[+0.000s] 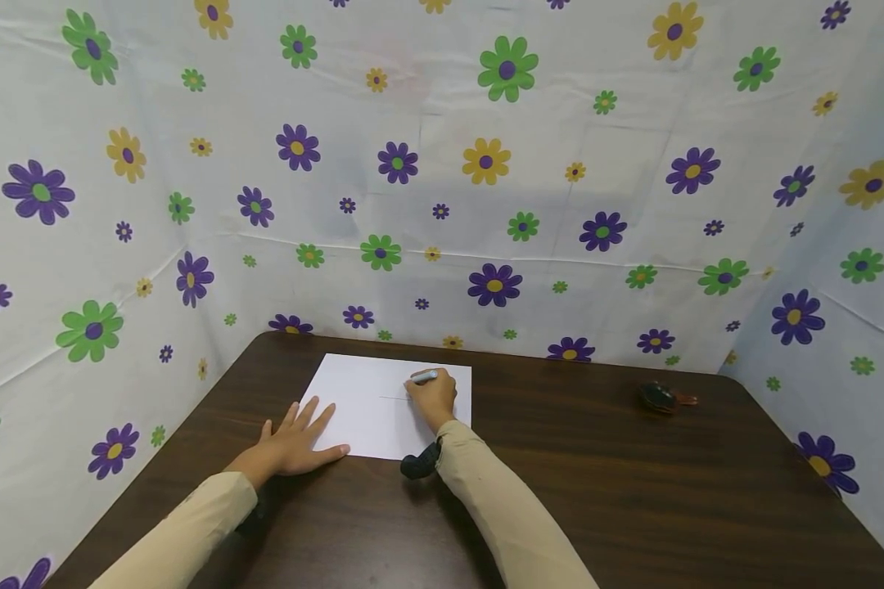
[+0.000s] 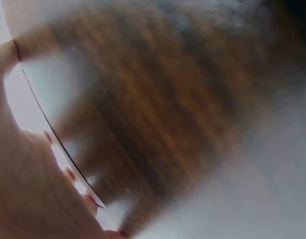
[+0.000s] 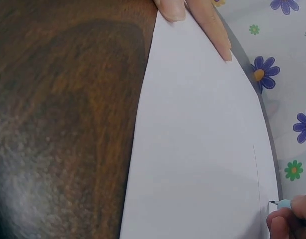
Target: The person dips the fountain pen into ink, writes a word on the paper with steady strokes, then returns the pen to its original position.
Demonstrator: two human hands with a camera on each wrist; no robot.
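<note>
A sheet of white paper (image 1: pixel 368 425) lies on the dark wooden table, with a thin straight line (image 1: pixel 393 397) drawn across part of it. My right hand (image 1: pixel 435 401) pinches a light blue pen (image 1: pixel 423 376) over the paper's right side. In the right wrist view the pen (image 3: pixel 284 203) shows a dark tip beside the line; whether it touches the paper I cannot tell. My left hand (image 1: pixel 297 442) rests with spread fingers on the paper's left edge and the table. The left wrist view shows part of that left hand (image 2: pixel 33 184) at the paper's edge.
The brown table (image 1: pixel 597 466) has rounded far corners. A small dark oval object (image 1: pixel 659 397) with a reddish end lies at its right. White cloth (image 1: pixel 442 221) with printed flowers stands behind and on both sides. A black wrist device (image 1: pixel 418 465) sits under the right wrist.
</note>
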